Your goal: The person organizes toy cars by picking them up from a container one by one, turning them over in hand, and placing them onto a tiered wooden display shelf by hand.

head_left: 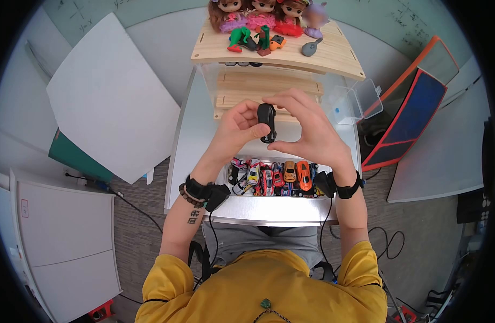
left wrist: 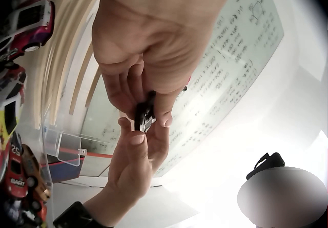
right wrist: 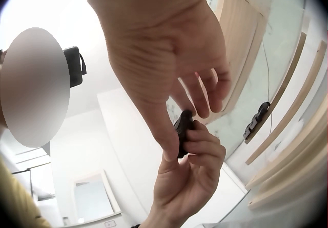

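A black toy car [head_left: 267, 123] is held upright on end above the white table, its wheels toward the right in the head view. My left hand [head_left: 237, 129] grips its left side, thumb across the lower part. The thumb and index finger of my right hand [head_left: 312, 128] span the car and touch its two ends. In the left wrist view the car [left wrist: 145, 116] is partly covered by the left fingers. The right wrist view has the dark car [right wrist: 183, 130] between both hands, the other right fingers spread apart.
Colourful toy cars [head_left: 279, 177] fill a clear tray below the hands. Beyond them stands a wooden shelf [head_left: 220, 51] with dolls [head_left: 261, 16] and small toys on top. An open clear box [head_left: 347, 110] lies at the right. Cables hang from both wrists.
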The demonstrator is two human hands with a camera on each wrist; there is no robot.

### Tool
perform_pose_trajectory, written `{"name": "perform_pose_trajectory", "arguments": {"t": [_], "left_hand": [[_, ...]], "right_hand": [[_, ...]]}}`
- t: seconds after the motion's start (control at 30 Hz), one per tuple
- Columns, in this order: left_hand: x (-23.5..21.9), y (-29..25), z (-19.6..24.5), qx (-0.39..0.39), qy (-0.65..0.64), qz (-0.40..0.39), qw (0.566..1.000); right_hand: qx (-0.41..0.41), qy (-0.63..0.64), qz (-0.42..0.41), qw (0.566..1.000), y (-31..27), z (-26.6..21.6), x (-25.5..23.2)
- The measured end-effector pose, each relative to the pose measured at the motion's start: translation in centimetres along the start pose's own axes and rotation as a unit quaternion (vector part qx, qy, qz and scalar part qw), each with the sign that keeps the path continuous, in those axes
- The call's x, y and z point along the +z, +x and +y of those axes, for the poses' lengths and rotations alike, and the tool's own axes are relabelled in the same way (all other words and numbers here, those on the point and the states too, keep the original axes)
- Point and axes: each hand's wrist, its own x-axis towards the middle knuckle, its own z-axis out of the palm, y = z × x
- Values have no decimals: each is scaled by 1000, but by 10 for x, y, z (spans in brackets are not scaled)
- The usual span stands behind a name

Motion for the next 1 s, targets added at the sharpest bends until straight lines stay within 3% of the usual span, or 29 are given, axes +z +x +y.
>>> {"name": "perform_pose_trajectory", "arguments": {"t": [0.47, 0.53, 1.0], "left_hand": [[-2, 0, -1, 8, 15, -1, 1000], [3, -1, 2, -15, -74, 23, 997], [2, -1, 3, 2, -20, 14, 1000]], "right_hand": [[14, 17, -3, 1000, 1, -1, 1], [19, 12, -1, 1000, 1, -1, 0], [15, 2, -21, 1000, 1, 0, 0]]}}
